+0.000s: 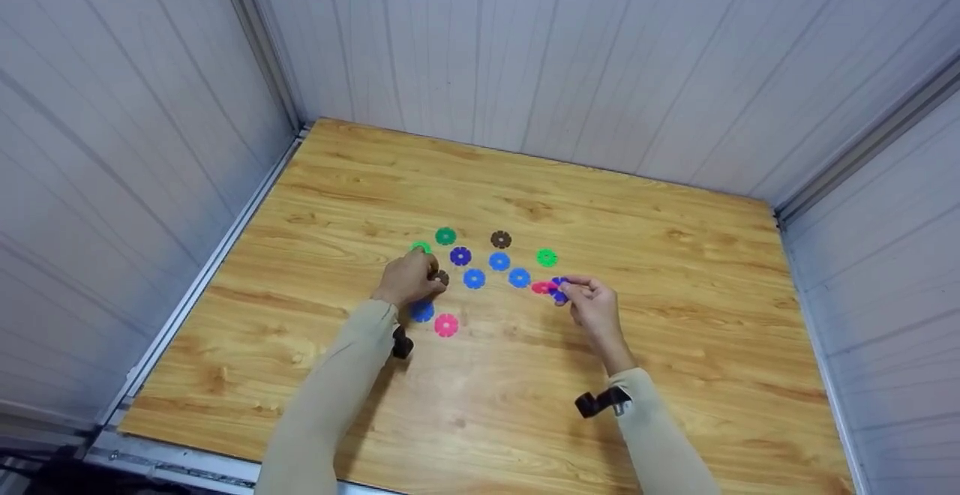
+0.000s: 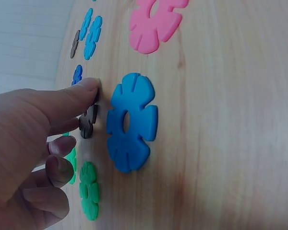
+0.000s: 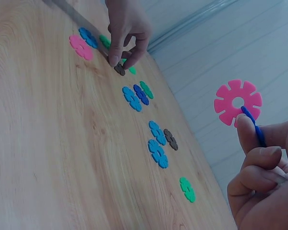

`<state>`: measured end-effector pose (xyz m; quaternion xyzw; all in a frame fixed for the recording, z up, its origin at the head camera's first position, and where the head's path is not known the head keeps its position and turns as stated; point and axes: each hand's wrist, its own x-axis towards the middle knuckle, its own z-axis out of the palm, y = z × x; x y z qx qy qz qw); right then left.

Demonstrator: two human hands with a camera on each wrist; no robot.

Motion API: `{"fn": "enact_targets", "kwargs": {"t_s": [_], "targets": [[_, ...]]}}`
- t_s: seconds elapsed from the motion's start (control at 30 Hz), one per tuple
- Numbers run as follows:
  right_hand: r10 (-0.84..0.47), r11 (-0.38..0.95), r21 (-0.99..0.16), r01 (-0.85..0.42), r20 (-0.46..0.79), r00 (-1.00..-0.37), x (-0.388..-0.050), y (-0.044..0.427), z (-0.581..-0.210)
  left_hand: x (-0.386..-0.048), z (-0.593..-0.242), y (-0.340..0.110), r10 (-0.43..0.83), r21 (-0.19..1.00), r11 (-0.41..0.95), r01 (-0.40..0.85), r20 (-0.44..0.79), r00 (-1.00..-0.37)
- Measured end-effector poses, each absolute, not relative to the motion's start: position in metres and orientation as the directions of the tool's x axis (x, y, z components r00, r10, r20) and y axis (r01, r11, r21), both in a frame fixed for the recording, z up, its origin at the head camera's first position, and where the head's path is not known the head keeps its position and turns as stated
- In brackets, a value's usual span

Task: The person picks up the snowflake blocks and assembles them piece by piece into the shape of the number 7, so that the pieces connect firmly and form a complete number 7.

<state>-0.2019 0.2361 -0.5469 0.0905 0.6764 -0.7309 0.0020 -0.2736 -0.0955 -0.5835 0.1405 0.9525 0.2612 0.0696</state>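
Several flat, flower-shaped plastic discs with notched rims lie on the wooden table. With thumb and forefinger, my left hand [image 1: 407,277] pinches a brown notched disc [image 3: 119,70] at the tabletop; the fingers cover part of it. Just nearer than that hand are a blue disc [image 2: 146,120] and a pink disc [image 1: 446,325]. A bright green disc [image 1: 421,246] shows beyond its knuckles. My right hand [image 1: 596,309] holds a dark blue disc [image 3: 259,134] between thumb and forefinger, raised off the table. Slotted into its edge at an angle is another pink disc [image 3: 225,103].
Between and beyond the hands lie light blue discs [image 1: 474,279], a dark blue disc [image 1: 460,256], a dark green disc [image 1: 445,236], a second brown disc [image 1: 501,239] and a bright green one [image 1: 547,257]. Pale panel walls [image 1: 480,52] enclose the table [image 1: 720,307] at back and sides.
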Motion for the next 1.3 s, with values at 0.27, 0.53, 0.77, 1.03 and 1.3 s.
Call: {"fn": "enact_targets", "kwargs": {"t_s": [0.27, 0.53, 0.77, 1.03, 1.3], "targets": [[0.11, -0.075, -0.989, 0.124, -0.132, -0.985, -0.202, 0.237, -0.544, -0.274, -0.584, -0.094, 0.308, 0.54, 0.812, 0.22, -0.076, -0.948], [0.089, -0.114, -0.985, 0.126, -0.137, -0.987, -0.202, 0.236, -0.544, -0.274, -0.587, -0.095, 0.324, 0.534, 0.81, 0.241, -0.066, -0.944], [0.087, -0.113, -0.983, 0.141, -0.152, -0.985, -0.203, 0.234, -0.545, -0.272, -0.587, -0.095, 0.331, 0.526, 0.81, 0.257, -0.049, -0.942], [0.105, -0.102, -0.988, 0.116, -0.127, -0.986, -0.203, 0.233, -0.548, -0.27, -0.59, -0.097, 0.319, 0.532, 0.807, 0.257, -0.026, -0.947], [0.069, -0.085, -0.987, 0.139, -0.145, -0.987, -0.199, 0.234, -0.537, -0.267, -0.589, -0.095, 0.297, 0.623, 0.749, 0.224, -0.014, -0.955]]}}
